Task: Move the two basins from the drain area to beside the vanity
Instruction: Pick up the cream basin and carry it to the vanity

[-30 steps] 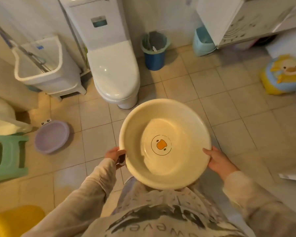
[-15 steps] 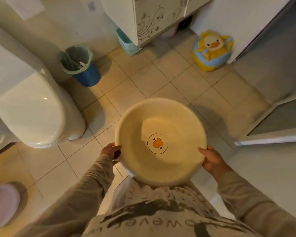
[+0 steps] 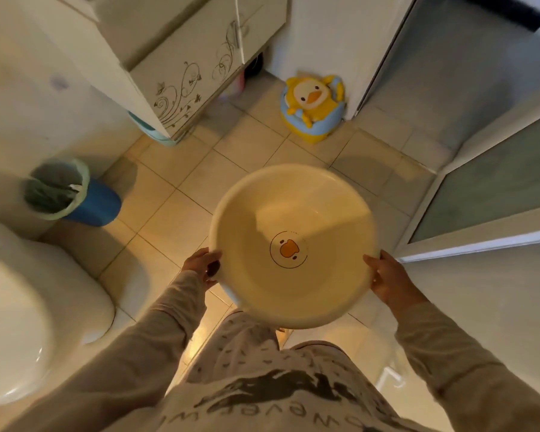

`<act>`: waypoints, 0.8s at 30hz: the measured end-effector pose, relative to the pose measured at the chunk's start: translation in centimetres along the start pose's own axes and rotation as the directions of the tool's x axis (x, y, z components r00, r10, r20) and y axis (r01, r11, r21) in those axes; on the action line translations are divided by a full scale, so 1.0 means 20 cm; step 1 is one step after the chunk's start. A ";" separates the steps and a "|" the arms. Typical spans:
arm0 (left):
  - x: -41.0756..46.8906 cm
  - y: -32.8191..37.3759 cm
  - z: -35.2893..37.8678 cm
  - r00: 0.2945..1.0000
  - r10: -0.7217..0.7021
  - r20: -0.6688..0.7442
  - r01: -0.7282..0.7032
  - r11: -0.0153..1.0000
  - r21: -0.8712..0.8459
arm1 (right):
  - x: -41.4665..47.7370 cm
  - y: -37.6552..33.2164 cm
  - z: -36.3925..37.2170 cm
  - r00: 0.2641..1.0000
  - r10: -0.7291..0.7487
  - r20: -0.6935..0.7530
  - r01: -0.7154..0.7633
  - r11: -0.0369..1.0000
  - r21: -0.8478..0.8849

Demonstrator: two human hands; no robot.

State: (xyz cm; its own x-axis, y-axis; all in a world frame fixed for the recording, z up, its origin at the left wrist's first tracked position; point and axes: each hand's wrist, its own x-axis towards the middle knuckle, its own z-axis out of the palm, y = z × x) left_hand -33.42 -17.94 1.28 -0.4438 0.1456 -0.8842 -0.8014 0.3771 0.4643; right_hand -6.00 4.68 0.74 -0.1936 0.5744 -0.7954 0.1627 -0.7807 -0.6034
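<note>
I hold a round cream basin with an orange duck print on its bottom, level at waist height above the tiled floor. My left hand grips its left rim and my right hand grips its right rim. The white vanity with black floral scrollwork stands ahead at the upper left. The second basin, a purple one, is out of view.
A white toilet fills the left edge. A blue bin with a green liner stands beside it. A teal container sits by the vanity's left corner. A yellow duck potty stands in the far corner. A glass door is at right.
My view has swung to the right with the cream basin held in both hands. The purple basin and toilet tank left the frame; the vanity and duck potty came closer to centre.
</note>
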 end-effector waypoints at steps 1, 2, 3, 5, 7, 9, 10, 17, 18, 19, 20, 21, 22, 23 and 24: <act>0.03 0.05 0.05 1.000 0.006 0.015 -0.006 1.000 0.000 | 0.04 -0.04 0.00 1.000 -0.003 -0.015 0.004 1.000 0.006; 0.07 0.11 0.11 1.000 0.007 0.024 -0.007 1.000 -0.001 | 0.08 -0.09 0.01 0.999 -0.007 -0.031 0.008 1.000 0.015; 0.10 0.16 0.17 1.000 0.007 0.031 -0.007 1.000 -0.001 | 0.12 -0.14 0.02 0.999 -0.010 -0.049 0.011 1.000 0.023; 0.17 0.29 0.28 0.999 0.004 0.041 -0.005 1.000 0.009 | 0.19 -0.25 0.05 0.997 -0.014 -0.082 0.017 0.999 0.036; 0.23 0.41 0.37 0.999 -0.003 0.047 0.003 1.000 0.011 | 0.26 -0.36 0.09 0.995 -0.005 -0.103 0.010 0.999 0.048; 0.26 0.53 0.44 0.998 -0.023 0.055 0.023 1.000 -0.004 | 0.32 -0.47 0.15 0.994 0.011 -0.113 -0.004 0.998 0.064; 0.28 0.60 0.47 0.998 -0.026 0.059 0.027 1.000 -0.015 | 0.36 -0.52 0.18 0.993 0.015 -0.113 -0.007 0.998 0.070; 0.40 0.98 0.59 1.000 0.005 0.012 -0.004 0.999 -0.040 | 0.55 -0.83 0.45 0.998 0.012 -0.059 -0.007 0.997 0.082; 0.42 1.03 0.59 1.000 0.005 0.010 -0.004 0.999 -0.054 | 0.58 -0.87 0.49 0.999 0.013 -0.035 -0.010 0.997 0.081; 0.44 1.06 0.59 1.000 0.005 -0.003 -0.005 0.998 -0.069 | 0.62 -0.91 0.52 1.000 0.014 -0.019 -0.013 0.997 0.071; 0.46 1.09 0.59 1.000 0.007 -0.021 -0.008 0.997 -0.081 | 0.66 -0.96 0.56 1.000 0.013 -0.007 -0.013 0.999 0.052; 0.47 1.12 0.60 0.999 0.007 -0.038 -0.010 0.996 -0.093 | 0.70 -1.01 0.60 1.000 0.011 0.006 -0.012 1.000 0.026; 0.48 1.14 0.60 0.999 0.003 -0.049 -0.008 0.994 -0.110 | 0.74 -1.05 0.64 1.000 0.016 0.023 -0.017 1.000 0.004; 0.50 1.17 0.61 0.998 -0.004 -0.061 -0.004 0.992 -0.130 | 0.78 -1.10 0.68 0.999 0.026 0.042 -0.026 1.000 -0.017; 0.51 1.19 0.62 0.997 -0.011 -0.075 0.000 0.988 -0.151 | 0.84 -1.14 0.72 0.997 0.038 0.061 -0.036 0.999 -0.038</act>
State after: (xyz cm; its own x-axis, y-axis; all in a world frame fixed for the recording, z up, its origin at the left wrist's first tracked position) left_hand -52.06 3.76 2.62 -0.4636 0.0728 -0.8830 -0.8527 0.2342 0.4670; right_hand -26.88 28.57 2.06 -0.2458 0.5280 -0.8129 0.2065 -0.7908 -0.5762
